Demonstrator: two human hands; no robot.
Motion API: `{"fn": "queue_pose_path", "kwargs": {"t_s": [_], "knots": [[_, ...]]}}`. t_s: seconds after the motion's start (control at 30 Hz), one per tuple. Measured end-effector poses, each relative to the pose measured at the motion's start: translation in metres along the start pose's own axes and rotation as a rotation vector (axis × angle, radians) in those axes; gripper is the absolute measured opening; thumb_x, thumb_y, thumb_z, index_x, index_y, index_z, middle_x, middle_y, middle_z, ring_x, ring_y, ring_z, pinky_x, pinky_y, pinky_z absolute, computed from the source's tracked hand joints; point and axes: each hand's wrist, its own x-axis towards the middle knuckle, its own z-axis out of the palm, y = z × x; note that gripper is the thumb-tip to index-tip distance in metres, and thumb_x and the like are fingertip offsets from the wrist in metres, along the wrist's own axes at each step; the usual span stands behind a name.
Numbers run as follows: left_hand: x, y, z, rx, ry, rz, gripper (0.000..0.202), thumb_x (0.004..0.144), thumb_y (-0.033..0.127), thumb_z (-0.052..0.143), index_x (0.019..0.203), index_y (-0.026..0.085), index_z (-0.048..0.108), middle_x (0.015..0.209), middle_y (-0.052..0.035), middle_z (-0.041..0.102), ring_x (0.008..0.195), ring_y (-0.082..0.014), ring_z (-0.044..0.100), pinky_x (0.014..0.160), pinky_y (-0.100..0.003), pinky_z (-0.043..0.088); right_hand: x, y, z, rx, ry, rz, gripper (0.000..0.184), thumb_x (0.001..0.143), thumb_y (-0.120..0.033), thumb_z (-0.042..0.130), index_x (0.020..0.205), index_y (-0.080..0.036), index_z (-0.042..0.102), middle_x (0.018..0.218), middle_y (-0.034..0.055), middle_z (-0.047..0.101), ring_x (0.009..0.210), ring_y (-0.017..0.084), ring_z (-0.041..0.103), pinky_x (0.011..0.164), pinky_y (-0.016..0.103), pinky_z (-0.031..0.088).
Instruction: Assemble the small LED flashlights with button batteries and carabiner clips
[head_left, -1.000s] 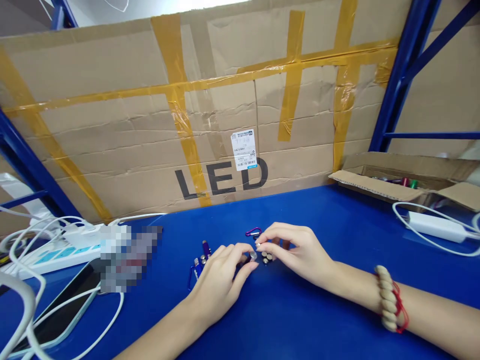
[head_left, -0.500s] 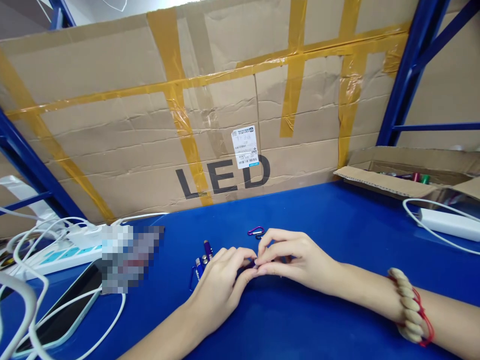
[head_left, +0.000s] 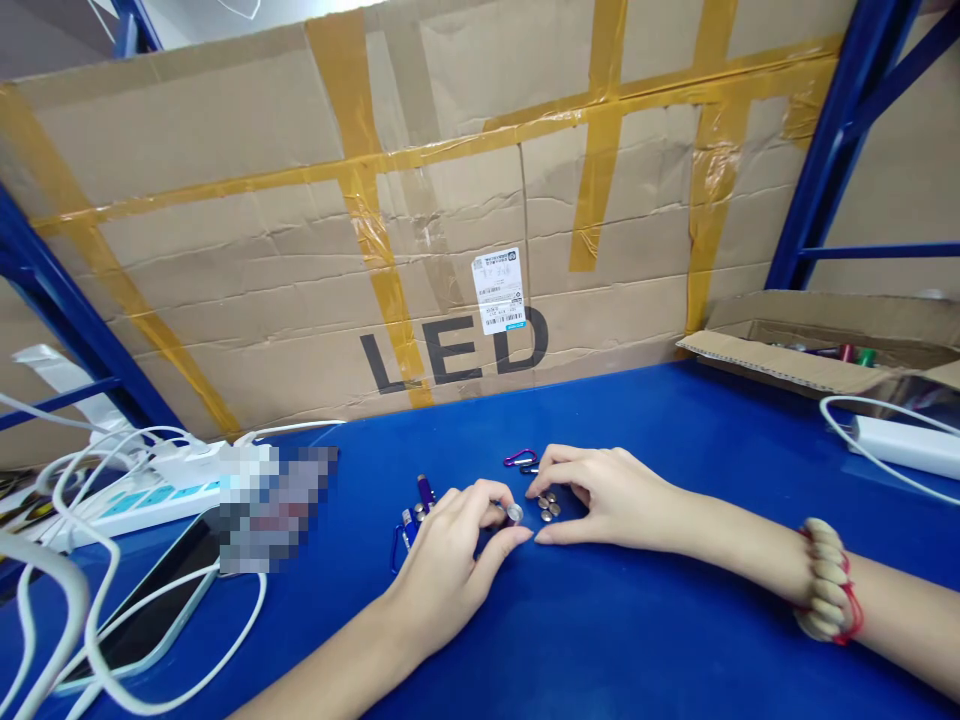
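Note:
My left hand (head_left: 454, 545) grips a small metal flashlight tube (head_left: 514, 514) between thumb and fingers, its round silver end facing right; the rest is hidden in the fingers. My right hand (head_left: 615, 497) is apart from it, thumb and fingers spread with nothing visible between the tips. Several silver button cells (head_left: 548, 508) lie on the table just inside the curve of that hand. Behind its fingertips are a purple carabiner (head_left: 520, 458) and a dark one, partly covered. Beside my left hand lie a purple tube (head_left: 425, 490), a blue tube (head_left: 409, 527) and a blue carabiner (head_left: 394, 549).
A large taped cardboard box (head_left: 262, 280) stands along the back of the blue table (head_left: 637, 620). On the left are a phone (head_left: 150, 600), white cables and a power strip (head_left: 161, 500). An open carton (head_left: 765, 362) and a white adapter (head_left: 904, 447) sit at right.
My hands have separated; the right fingers have come off the tube and opened. The tube's silver end and the button cells now show. The view has shifted slightly.

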Motion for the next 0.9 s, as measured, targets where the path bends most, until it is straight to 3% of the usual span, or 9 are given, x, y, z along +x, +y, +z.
{"fn": "queue_pose_path", "kwargs": {"t_s": [0.23,0.77,0.9], "knots": [[-0.002,0.004,0.0,-0.031,-0.025,-0.01,0.004,0.09,0.027,0.049,0.092,0.024,0.046,0.078,0.0035,0.067,0.077,-0.0183,0.056,0.074,-0.03,0.039,0.001,0.001,0.001,0.043,-0.034,0.025,0.019,0.078,-0.042,0.063,0.09,-0.029,0.069,0.091,-0.0027,0.063,0.063,0.01,0.058,0.056,0.02,0.037],[-0.004,0.014,-0.001,0.062,-0.006,0.037,0.006,0.088,0.025,0.053,0.091,0.022,0.05,0.079,0.0023,0.066,0.074,-0.0158,0.056,0.07,-0.027,0.041,-0.001,-0.007,0.006,0.045,-0.002,0.219,0.019,0.076,-0.043,0.062,0.084,-0.027,0.069,0.083,-0.001,0.069,0.064,0.014,0.062,0.051,0.021,0.039],[-0.004,0.015,-0.001,0.058,-0.005,0.023,0.008,0.088,0.028,0.054,0.092,0.022,0.05,0.078,0.0028,0.066,0.073,-0.0155,0.056,0.07,-0.027,0.041,-0.001,-0.005,0.009,0.073,-0.025,0.195,0.016,0.079,-0.039,0.059,0.082,-0.027,0.069,0.084,-0.0013,0.069,0.061,0.013,0.06,0.051,0.021,0.039]]}}
